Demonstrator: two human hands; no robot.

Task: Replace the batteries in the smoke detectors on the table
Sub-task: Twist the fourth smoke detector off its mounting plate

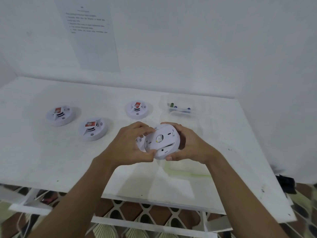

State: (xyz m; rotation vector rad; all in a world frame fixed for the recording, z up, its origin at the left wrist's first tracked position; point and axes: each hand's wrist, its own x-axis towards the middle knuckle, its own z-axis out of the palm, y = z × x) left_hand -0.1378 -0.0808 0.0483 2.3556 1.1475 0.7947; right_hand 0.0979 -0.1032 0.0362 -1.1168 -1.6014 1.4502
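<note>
Bright, even, cool-toned light; soft shadows; wide-angle edge warp; lower corners blurred

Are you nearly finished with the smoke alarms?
Nothing looks surely done yet. In hand: the left grip and right grip hold the held detector, its back facing the camera. Left: three other detectors lie on the table, all looking alike, and the batteries wait in the clear tray.

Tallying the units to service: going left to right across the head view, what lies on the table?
Far-left smoke detector → middle smoke detector → back smoke detector → clear battery tray. The held detector overlaps the last two, so it is left out.
</note>
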